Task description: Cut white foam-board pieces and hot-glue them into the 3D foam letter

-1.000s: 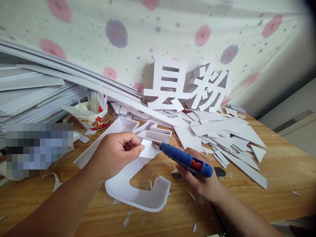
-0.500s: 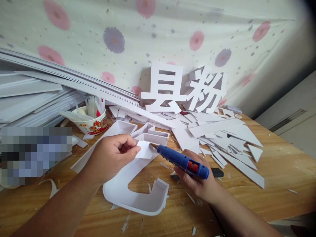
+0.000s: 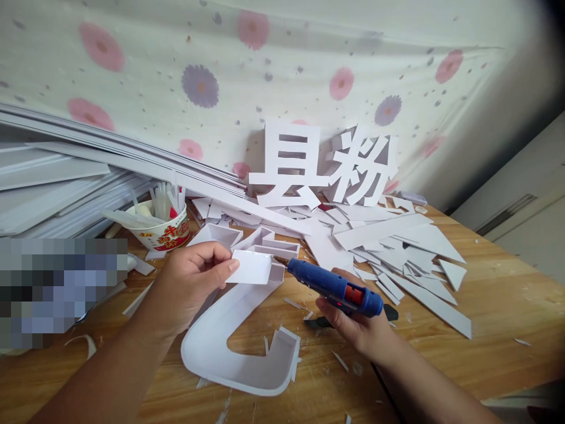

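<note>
My left hand (image 3: 194, 282) pinches a small white rectangular board piece (image 3: 252, 268) between thumb and fingers, holding it above a white hollow letter form (image 3: 220, 330). A thin line of glue seems to run along the piece's top edge. Wrapped round a blue hot glue gun (image 3: 329, 285), my right hand (image 3: 357, 324) holds it with the nozzle pointing left, just off the piece's right edge. The letter form lies open side up on the table, with raised walls and a curved lower stroke; my left hand and the piece hide part of it.
Two white block characters (image 3: 289, 168) stand against the flowered curtain (image 3: 286, 76). White offcuts (image 3: 397, 241) cover the table's right back. A paper bowl (image 3: 161, 232) holds glue sticks. Long white strips (image 3: 57, 176) are stacked at left. A black cutter (image 3: 318, 323) lies under my right hand.
The glue gun has moved a little right, away from the piece. My left hand has shifted slightly left with the piece, which now shows more of its face. The view has tilted slightly.
</note>
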The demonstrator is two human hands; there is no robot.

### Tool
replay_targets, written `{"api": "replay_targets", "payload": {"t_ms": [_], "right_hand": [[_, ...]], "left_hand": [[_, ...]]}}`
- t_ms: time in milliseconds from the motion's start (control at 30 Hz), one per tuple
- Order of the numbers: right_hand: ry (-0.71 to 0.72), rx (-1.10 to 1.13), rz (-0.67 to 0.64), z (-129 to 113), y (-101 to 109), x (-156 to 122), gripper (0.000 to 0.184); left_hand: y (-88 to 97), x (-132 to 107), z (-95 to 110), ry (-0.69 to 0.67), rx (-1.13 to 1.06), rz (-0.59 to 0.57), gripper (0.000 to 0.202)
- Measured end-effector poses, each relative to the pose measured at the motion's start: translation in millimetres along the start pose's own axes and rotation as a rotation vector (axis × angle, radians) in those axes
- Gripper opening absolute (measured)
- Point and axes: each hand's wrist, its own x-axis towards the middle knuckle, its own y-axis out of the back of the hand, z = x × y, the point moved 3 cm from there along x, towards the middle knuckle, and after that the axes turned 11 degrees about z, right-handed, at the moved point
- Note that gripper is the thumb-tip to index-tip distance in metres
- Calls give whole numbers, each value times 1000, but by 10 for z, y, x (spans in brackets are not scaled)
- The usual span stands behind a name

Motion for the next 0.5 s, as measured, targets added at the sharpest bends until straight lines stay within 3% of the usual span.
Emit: {"api": "replay_targets", "payload": {"t_ms": [267, 500], "right_hand": [[-74, 163, 77, 39, -11, -55, 12], [-123, 192, 83, 43, -11, -67, 18]], "left_hand": [[-137, -4, 8, 305, -378, -80, 24], [-175, -30, -10, 387, -413, -129, 24]]}}
